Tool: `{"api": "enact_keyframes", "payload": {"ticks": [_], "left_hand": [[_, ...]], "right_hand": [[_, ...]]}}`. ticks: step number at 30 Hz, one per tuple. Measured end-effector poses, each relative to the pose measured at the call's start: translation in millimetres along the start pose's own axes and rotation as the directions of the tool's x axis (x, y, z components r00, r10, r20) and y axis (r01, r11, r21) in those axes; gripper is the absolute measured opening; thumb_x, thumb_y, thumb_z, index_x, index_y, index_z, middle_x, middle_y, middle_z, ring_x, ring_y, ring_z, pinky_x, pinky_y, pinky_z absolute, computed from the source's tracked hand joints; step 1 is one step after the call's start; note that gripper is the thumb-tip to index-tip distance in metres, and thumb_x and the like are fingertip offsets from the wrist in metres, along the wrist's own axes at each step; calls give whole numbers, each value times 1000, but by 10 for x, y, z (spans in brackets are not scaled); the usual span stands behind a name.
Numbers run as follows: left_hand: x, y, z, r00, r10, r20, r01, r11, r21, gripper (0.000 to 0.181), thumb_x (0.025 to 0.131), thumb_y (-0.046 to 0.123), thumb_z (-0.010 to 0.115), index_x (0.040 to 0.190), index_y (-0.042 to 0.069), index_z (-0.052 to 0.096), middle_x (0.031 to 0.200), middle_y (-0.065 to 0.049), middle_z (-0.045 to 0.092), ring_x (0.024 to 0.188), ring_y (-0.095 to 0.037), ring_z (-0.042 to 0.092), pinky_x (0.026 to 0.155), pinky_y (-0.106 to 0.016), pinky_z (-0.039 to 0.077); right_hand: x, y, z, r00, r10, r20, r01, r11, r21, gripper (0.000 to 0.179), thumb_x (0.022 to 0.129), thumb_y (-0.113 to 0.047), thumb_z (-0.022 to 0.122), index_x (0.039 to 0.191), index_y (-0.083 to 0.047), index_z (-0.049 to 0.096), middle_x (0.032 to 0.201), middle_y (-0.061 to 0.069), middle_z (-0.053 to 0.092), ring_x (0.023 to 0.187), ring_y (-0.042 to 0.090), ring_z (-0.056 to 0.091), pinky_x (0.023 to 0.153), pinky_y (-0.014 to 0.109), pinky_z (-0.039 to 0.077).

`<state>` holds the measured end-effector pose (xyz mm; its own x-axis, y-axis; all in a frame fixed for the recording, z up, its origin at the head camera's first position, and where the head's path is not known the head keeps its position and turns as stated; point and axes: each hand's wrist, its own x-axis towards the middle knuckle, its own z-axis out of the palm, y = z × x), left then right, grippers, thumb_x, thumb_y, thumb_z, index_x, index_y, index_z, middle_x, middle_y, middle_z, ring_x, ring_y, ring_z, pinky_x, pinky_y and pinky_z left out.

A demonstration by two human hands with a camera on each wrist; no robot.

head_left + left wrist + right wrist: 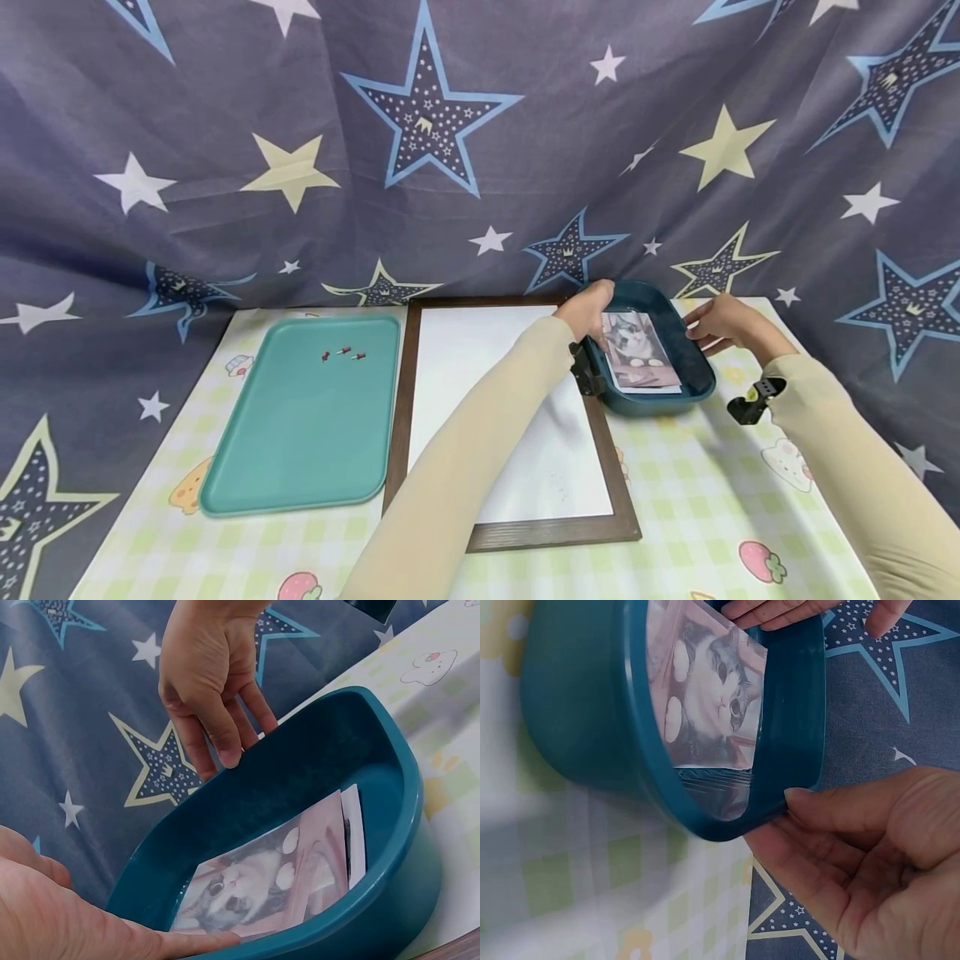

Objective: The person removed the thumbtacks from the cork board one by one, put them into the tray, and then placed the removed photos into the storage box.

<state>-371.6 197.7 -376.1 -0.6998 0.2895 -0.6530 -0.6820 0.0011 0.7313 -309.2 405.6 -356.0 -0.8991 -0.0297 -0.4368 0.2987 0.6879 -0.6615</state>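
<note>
A dark teal basin (637, 406) sits at the table's back right, overlapping the edge of the framed white board (480, 467). Inside it lie a few cat photos (637, 350), the top one showing a grey and white cat. My left hand (588, 308) reaches over the basin's left rim, straight fingers inside near the photos; in the right wrist view its thumb stands apart, outside the rim. On the opposite side my right hand (870, 855) pinches the rim, thumb inside and fingers beneath the lip. Whether the left fingers touch the photos I cannot tell.
A light teal tray (300, 425) lies on the left side of the table, with several red push pins (343, 350) near its top. A checked cloth (705, 517) covers the table. Behind it hangs a dark star-patterned curtain (480, 67).
</note>
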Motion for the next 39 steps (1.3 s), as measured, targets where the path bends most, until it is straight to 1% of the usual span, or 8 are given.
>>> {"api": "enact_keyframes", "payload": {"ticks": [7,12,14,20,28,31,38,39], "left_hand": [[151,-32,67,998,28,-50,-28,1000,5,75,106,32,56,164,11,14,170,-6,14,156,-30,22,117,-67,33],[671,-77,56,999,48,21,-49,999,5,76,102,36,62,163,15,21,171,-5,15,157,-31,20,117,-66,34],[633,-71,27,997,55,58,-53,998,-21,72,105,35,58,163,14,21,171,-6,14,157,-33,19,117,-68,32],[-119,-42,-20,996,64,61,-59,994,-92,62,110,33,42,163,10,20,171,-9,12,158,-36,15,122,-68,22],[-222,-41,-51,991,78,108,-68,993,-98,56,111,32,36,163,14,25,171,-12,11,158,-37,13,124,-67,18],[-97,-55,-27,993,56,108,-45,994,-95,58,110,33,37,164,16,22,171,-16,8,158,-37,10,124,-64,20],[1738,-145,81,992,-77,104,87,992,-95,76,102,46,50,160,5,26,164,-28,26,151,-48,26,117,-64,34],[1524,-155,85,994,-70,88,78,993,-89,76,102,45,49,161,3,24,163,-28,26,151,-46,27,118,-62,35]], "right_hand": [[13,-10,-9,1000,-3,-8,3,1000,-11,48,96,3,61,137,23,45,86,3,74,74,14,70,77,43,64],[31,-5,-14,1000,-2,-7,2,1000,-11,49,96,4,60,137,23,44,83,2,73,74,14,69,75,41,64],[34,-5,-13,1000,0,-4,0,1000,-6,49,96,5,60,138,24,43,81,1,72,74,13,69,75,41,64],[34,-5,-10,1000,0,3,0,1000,-8,50,96,5,60,138,24,42,81,2,71,75,13,69,76,42,64],[60,-8,-19,1000,1,-19,-2,999,-37,49,96,2,62,137,23,45,87,7,75,76,16,71,79,46,64],[72,3,-26,1000,0,-20,-1,999,-39,48,96,2,62,137,23,46,85,6,75,75,16,71,78,45,64],[102,46,-19,1000,6,-5,-7,1000,-28,48,96,2,62,137,22,46,82,2,73,76,15,70,77,43,64],[107,51,-20,1000,8,-6,-8,999,-31,48,96,1,62,136,22,46,83,3,74,76,16,70,77,43,64]]}}
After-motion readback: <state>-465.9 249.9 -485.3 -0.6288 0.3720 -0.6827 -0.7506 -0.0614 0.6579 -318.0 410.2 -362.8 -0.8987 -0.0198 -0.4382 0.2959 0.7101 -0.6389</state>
